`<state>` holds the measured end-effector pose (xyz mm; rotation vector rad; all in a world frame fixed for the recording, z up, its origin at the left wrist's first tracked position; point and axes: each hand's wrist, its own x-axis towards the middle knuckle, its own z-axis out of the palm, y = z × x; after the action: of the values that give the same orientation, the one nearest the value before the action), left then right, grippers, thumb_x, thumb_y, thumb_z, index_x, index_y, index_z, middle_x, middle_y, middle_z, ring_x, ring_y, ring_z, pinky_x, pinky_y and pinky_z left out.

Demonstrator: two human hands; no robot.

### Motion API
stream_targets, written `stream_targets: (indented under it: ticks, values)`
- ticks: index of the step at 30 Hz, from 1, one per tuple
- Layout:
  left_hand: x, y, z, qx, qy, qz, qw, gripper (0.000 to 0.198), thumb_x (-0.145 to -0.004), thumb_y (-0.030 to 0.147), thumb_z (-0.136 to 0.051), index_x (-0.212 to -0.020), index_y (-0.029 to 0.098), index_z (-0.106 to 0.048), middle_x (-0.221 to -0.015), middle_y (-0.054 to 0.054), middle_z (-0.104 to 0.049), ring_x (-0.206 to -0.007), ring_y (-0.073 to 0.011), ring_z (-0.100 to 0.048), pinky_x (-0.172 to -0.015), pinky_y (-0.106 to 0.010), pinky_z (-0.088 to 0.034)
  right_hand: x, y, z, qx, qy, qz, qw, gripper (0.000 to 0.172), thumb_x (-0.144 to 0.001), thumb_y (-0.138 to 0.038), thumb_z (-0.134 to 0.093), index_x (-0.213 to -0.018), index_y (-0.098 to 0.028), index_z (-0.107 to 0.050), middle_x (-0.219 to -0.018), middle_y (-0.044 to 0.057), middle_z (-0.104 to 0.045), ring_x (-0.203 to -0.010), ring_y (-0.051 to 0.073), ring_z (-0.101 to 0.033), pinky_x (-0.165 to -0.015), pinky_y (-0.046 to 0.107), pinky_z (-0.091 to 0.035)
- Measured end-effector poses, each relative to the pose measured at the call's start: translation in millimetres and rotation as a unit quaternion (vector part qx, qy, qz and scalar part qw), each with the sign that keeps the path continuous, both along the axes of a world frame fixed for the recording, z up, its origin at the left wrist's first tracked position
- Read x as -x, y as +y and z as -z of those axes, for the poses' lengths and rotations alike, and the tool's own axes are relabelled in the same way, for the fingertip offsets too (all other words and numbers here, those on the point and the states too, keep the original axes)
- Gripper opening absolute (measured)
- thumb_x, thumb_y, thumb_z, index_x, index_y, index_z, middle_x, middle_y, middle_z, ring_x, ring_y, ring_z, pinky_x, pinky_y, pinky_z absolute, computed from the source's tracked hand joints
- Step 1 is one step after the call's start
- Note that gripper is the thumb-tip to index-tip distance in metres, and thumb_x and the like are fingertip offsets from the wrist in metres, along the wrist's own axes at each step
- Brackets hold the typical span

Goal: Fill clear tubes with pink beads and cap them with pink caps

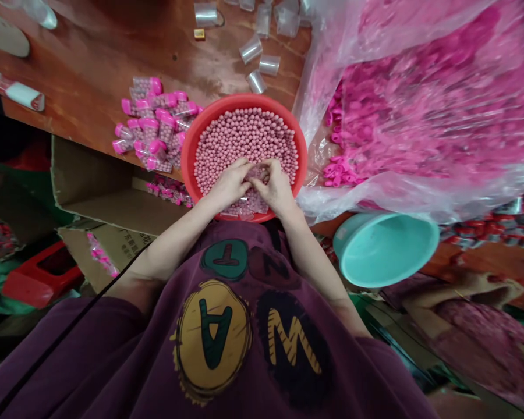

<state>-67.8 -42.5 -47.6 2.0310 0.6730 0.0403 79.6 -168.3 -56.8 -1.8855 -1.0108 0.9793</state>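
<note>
A red plastic basin (187, 152) holds a thick layer of small pink beads (244, 135). Over its near half, my left hand (231, 185) and my right hand (276, 187) meet, fingers closed. Between them is a small clear plastic jar (257, 173), pinkish from beads in or behind it; the fingers hide much of it. Just below my hands, more clear jars (244, 206) lie on the beads along the near rim. Left of the basin is a pile of bead-filled jars with bright pink caps (157, 122).
Loose clear jars (269, 65) lie on the wooden table (174, 64) beyond the basin. At right is a large plastic bag of pink caps (410, 116) and a teal basin (388, 247). An open cardboard box (96, 192) stands below the table's left edge. Another person's arm (445, 297) shows lower right.
</note>
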Motion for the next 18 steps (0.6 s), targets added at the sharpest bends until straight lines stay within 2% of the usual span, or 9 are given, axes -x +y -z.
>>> stream_targets:
  ticks: [2,5,9,11,12,14,17,18]
  values:
    - [-3,6,-1.0,0.02,0.001,0.006,1.0,0.053,-0.088,0.006,-0.071,-0.139,0.017,-0.079,-0.131,-0.01,-0.076,-0.123,-0.026,-0.072,-0.111,-0.042,-0.062,2,-3,-4.1,0.001,0.006,0.022,1.0,0.039,-0.098,-0.037,-0.08,-0.132,-0.026,-0.062,-0.113,0.005,-0.077,-0.091,0.025,-0.074,-0.092,0.048,-0.067]
    - [-7,16,-6.4,0.066,0.012,0.022,0.997,0.053,-0.084,0.008,-0.075,-0.136,0.017,-0.081,-0.126,-0.009,-0.079,-0.111,-0.0231,-0.074,-0.102,-0.037,-0.063,6,-9,-7.4,-0.009,0.021,0.051,0.998,0.042,-0.1,-0.049,-0.079,-0.133,-0.027,-0.065,-0.107,0.004,-0.077,-0.091,0.025,-0.075,-0.09,0.046,-0.067]
    - [-19,21,-17.3,0.112,0.013,0.037,0.993,0.049,-0.085,0.011,-0.073,-0.131,0.019,-0.084,-0.117,-0.007,-0.084,-0.098,-0.0206,-0.075,-0.096,-0.035,-0.061,9,-12,-11.9,-0.006,0.033,0.075,0.997,0.047,-0.104,-0.057,-0.073,-0.137,-0.025,-0.066,-0.118,0.009,-0.081,-0.098,0.026,-0.078,-0.094,0.046,-0.068]
    - [-25,20,-19.9,0.127,0.012,0.031,0.991,0.044,-0.085,0.016,-0.074,-0.128,0.019,-0.084,-0.115,-0.007,-0.084,-0.096,-0.0215,-0.075,-0.095,-0.036,-0.061,5,-14,-14.7,-0.01,0.026,0.058,0.998,0.044,-0.107,-0.057,-0.067,-0.137,-0.025,-0.067,-0.128,0.011,-0.082,-0.11,0.027,-0.08,-0.102,0.046,-0.068]
    - [-26,21,-20.3,0.12,0.022,0.024,0.992,0.041,-0.084,0.019,-0.076,-0.124,0.019,-0.084,-0.113,-0.007,-0.084,-0.098,-0.0229,-0.075,-0.096,-0.037,-0.062,-1,-16,-15.3,-0.018,0.017,0.044,0.999,0.043,-0.108,-0.057,-0.066,-0.136,-0.025,-0.069,-0.134,0.013,-0.082,-0.117,0.027,-0.079,-0.107,0.046,-0.067]
    - [-26,24,-20.3,0.054,0.068,-0.004,0.996,0.031,-0.082,0.021,-0.08,-0.113,0.019,-0.082,-0.11,-0.007,-0.08,-0.102,-0.0267,-0.074,-0.1,-0.042,-0.062,-20,-22,-12.4,-0.032,-0.015,0.042,0.998,0.042,-0.11,-0.059,-0.063,-0.132,-0.025,-0.073,-0.139,0.014,-0.081,-0.124,0.027,-0.078,-0.112,0.047,-0.065]
    - [-19,32,-20.2,-0.076,0.153,-0.06,0.984,0.011,-0.084,0.013,-0.07,-0.092,0.021,-0.069,-0.113,-0.01,-0.07,-0.098,-0.0299,-0.069,-0.103,-0.055,-0.06,-66,-38,5.3,-0.005,-0.087,0.169,0.982,0.042,-0.113,-0.057,-0.052,-0.125,-0.024,-0.075,-0.12,0.013,-0.084,-0.104,0.026,-0.079,-0.101,0.046,-0.068]
    - [-18,34,-20.1,-0.1,0.174,-0.071,0.977,0.012,-0.087,0.01,-0.065,-0.087,0.022,-0.063,-0.113,-0.01,-0.067,-0.094,-0.0288,-0.066,-0.101,-0.058,-0.059,-84,-42,14.4,0.019,-0.116,0.218,0.969,0.042,-0.115,-0.052,-0.047,-0.121,-0.022,-0.076,-0.113,0.013,-0.083,-0.101,0.026,-0.078,-0.099,0.047,-0.068]
